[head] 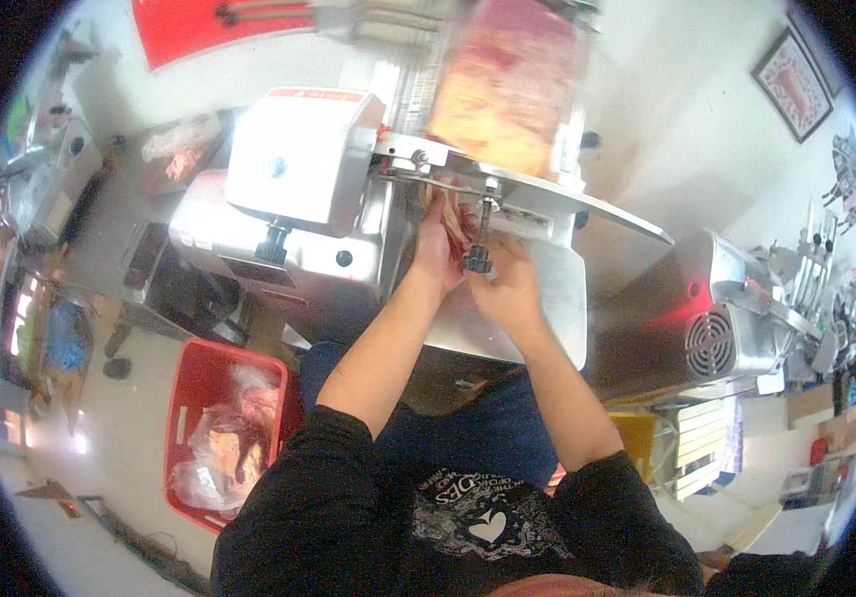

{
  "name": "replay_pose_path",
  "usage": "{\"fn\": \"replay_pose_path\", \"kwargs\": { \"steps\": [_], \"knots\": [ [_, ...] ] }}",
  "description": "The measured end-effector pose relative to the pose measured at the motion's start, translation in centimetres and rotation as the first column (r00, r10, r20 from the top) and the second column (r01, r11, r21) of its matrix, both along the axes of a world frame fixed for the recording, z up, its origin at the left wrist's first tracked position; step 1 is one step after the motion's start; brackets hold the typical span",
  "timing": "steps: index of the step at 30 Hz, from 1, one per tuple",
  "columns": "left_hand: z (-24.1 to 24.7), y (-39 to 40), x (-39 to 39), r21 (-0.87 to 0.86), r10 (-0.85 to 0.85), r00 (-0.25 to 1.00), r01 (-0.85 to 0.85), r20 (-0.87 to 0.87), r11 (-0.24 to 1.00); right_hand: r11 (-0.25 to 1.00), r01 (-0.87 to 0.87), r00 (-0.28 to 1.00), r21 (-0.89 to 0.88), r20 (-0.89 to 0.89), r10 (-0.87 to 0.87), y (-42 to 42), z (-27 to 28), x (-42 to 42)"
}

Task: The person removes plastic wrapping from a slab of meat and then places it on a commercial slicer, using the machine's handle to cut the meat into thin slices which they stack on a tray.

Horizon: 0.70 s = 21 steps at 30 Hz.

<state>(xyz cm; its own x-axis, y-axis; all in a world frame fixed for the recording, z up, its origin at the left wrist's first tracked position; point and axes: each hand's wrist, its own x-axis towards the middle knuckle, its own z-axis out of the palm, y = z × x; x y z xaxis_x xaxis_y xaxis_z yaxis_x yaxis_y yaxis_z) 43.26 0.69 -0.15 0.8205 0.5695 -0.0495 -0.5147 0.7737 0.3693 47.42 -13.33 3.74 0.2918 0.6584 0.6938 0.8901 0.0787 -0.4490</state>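
A metal meat slicer stands before me. On its carriage lies a large slab of red and pale fatty meat, blurred as if in motion. Thin meat slices hang below the slicer's metal plate, and my left hand is cupped around them. My right hand is just beside it, with fingers curled behind a black adjusting knob on a threaded rod. Those fingertips are partly hidden, so their hold is unclear. Both hands are over the slicer's flat receiving tray.
On the floor at left, a red plastic crate holds bagged meat. Another metal machine with a round vent stands at right. Bagged meat lies behind the slicer's motor housing. A yellow container and slatted folding chair are at lower right.
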Motion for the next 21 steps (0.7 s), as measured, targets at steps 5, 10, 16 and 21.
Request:
{"fn": "replay_pose_path", "kwargs": {
  "steps": [5,10,16,21],
  "knots": [
    [1.8,-1.0,-0.5,-0.089,0.116,0.961,-0.143,-0.250,0.986,0.988,0.103,0.991,-0.111,0.098,-0.093,-1.5,-0.4,-0.3],
    [-0.3,-0.2,0.1,-0.042,0.092,0.961,-0.107,-0.259,0.993,0.970,-0.233,0.622,0.063,-0.758,0.199,3.3,0.1,3.4],
    [-1.1,1.0,0.1,-0.012,-0.143,0.987,0.143,-0.070,0.990,0.902,-0.150,0.060,0.405,-0.907,0.418,8.4,-6.1,10.7],
    [-0.6,0.4,-0.7,0.088,-0.090,0.995,0.093,-0.040,0.992,0.985,-0.172,0.568,-0.028,-0.820,0.076,6.8,-6.1,10.5]
  ]
}}
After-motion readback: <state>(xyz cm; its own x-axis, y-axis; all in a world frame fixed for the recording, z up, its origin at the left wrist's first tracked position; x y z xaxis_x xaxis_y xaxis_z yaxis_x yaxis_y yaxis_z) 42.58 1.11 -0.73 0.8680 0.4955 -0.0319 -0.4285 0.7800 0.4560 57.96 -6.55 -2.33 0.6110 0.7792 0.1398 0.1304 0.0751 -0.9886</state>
